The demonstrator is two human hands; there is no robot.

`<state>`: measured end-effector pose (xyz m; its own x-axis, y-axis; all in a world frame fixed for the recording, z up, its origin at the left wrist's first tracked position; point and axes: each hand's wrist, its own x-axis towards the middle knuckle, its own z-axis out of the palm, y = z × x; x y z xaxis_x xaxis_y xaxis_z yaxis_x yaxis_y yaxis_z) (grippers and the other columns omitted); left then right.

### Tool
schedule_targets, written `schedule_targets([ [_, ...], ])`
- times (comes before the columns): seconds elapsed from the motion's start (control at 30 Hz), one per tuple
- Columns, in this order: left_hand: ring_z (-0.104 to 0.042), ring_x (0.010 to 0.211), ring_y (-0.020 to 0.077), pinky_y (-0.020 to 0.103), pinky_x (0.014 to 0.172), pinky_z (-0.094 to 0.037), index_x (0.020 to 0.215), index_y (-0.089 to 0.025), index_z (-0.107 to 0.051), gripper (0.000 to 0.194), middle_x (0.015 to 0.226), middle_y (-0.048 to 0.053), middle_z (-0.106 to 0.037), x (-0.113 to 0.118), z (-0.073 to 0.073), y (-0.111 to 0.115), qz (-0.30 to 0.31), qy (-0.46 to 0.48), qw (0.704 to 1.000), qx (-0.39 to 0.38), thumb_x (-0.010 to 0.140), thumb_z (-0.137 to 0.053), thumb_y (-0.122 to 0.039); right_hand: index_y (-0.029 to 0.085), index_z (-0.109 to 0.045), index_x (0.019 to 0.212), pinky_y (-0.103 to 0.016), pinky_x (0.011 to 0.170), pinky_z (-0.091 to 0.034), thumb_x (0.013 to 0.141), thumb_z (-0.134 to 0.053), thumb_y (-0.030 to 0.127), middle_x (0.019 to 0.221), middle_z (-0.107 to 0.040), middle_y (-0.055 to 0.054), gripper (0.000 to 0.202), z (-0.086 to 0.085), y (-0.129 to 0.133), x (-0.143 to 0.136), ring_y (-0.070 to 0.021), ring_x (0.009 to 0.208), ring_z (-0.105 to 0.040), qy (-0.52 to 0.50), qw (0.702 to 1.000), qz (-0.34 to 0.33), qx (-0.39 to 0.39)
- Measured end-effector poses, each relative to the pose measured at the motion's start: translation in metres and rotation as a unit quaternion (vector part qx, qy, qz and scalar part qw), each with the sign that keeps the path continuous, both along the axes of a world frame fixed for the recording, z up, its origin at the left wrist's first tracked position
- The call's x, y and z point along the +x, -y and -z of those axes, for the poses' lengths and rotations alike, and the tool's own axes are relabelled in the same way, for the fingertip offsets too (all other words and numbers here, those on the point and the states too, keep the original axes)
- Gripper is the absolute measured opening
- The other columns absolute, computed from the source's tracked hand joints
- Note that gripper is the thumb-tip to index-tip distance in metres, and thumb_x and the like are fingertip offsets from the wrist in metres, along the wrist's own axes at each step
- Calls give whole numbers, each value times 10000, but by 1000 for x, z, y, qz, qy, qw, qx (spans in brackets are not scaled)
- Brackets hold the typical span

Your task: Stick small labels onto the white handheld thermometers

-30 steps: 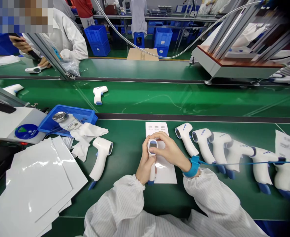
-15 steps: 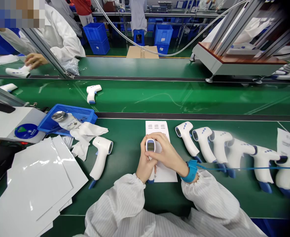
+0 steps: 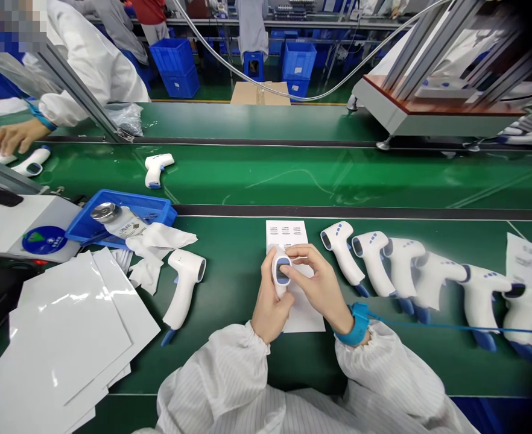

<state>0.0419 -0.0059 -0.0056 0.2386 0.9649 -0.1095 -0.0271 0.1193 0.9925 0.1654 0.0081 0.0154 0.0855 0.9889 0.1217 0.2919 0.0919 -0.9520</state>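
Observation:
A white infrared thermometer (image 3: pixel 281 287) with a small dark display is held above a printed paper sheet (image 3: pixel 306 316). My left hand (image 3: pixel 268 307) is closed around its body, thumb below the display. My right hand (image 3: pixel 323 289) has its thumb pressed on the display and its fingers at the far side. A blue band circles my right wrist, with a cord running right. Another thermometer (image 3: pixel 185 289) lies left of my hands. Right of the sheet, several more thermometers lie in a row, the nearest one (image 3: pixel 344 253) close to my right hand.
Glossy white sheets (image 3: pixel 71 325) are stacked at the left, below a blue tray (image 3: pixel 164 220) with a metal-capped bottle and tissues. Beyond the table edge, a green conveyor (image 3: pixel 257 181) carries a thermometer (image 3: pixel 154 172). A co-worker's hand (image 3: pixel 19 135) reaches over the far-left belt.
The thermometer in my hands has tilted and shifted slightly right. My right thumb has moved onto its display. On the belt, a thermometer moved left; the co-worker's hand moved toward the belt.

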Motion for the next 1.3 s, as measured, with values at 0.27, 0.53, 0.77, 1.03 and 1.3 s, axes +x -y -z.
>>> schedule_targets([
  [0.27, -419, 1316, 310, 447, 1012, -461, 1472, -303, -220, 798, 1473, 62, -378, -6, -21, 6, 45, 19, 999, -20, 764, -523, -91, 295, -506, 1233, -417, 1081, -389, 839, -597, 301, 1332, -502, -51, 405, -9, 1, 0, -223, 1253, -482, -25, 994, -87, -61],
  [0.53, -345, 1329, 293, 467, 1089, -335, 1510, -301, -54, 959, 1455, 111, -314, -31, -38, -2, 81, -80, 991, 71, 730, -553, -55, 255, -640, 986, -328, 740, -579, 844, -555, 276, 893, -714, -26, 167, -12, -1, -6, -221, 844, -689, -26, 951, -248, -180],
  [0.77, -325, 1255, 369, 579, 1004, -327, 1468, -187, -280, 655, 1275, 168, -367, -98, -33, -4, -130, -513, 839, 126, 854, -506, -223, 145, -464, 1220, -489, 880, -470, 790, -572, 260, 1088, -599, -153, 458, 7, -115, 42, -334, 1016, -588, 142, 986, -32, -85],
  [1.03, -532, 1047, 350, 490, 855, -463, 1489, -112, -234, 753, 1096, 172, -449, -131, 4, -20, -163, -588, 792, 27, 790, -513, -120, 150, -484, 1267, -514, 1070, -346, 807, -591, 329, 1360, -429, -192, 505, 14, -133, 36, -371, 1293, -393, 300, 952, -52, -24],
  [1.3, -593, 832, 178, 327, 653, -564, 1473, -363, -184, 758, 1216, 76, -504, -100, -16, -13, -137, -95, 986, -19, 806, -493, -175, 228, -626, 932, -375, 884, -511, 867, -555, 227, 1048, -673, -38, 96, 9, 6, 12, -212, 984, -637, 240, 947, -201, -74],
])
